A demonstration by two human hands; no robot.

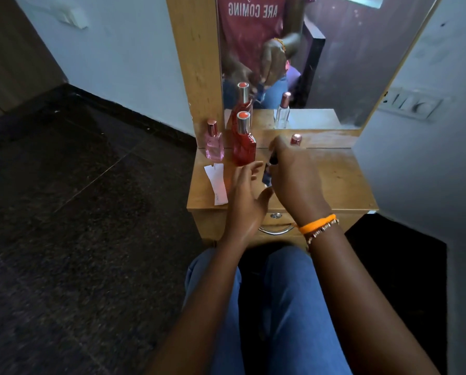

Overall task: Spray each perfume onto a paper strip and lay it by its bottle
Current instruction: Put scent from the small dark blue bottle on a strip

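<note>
On the wooden dresser top stand a pink perfume bottle and, to its right, a taller red perfume bottle. White paper strips lie in front of them, near the left edge. My right hand is curled around a small dark bottle, of which only the cap and one side show. My left hand is just left of it, fingers spread, holding nothing. Behind my right hand, a third bottle shows only its rose-gold cap.
A mirror rises behind the bottles and reflects them and my hands. The dresser has a drawer with a metal handle below the top. My knees in blue jeans are under the front edge. A wall switch plate is on the right.
</note>
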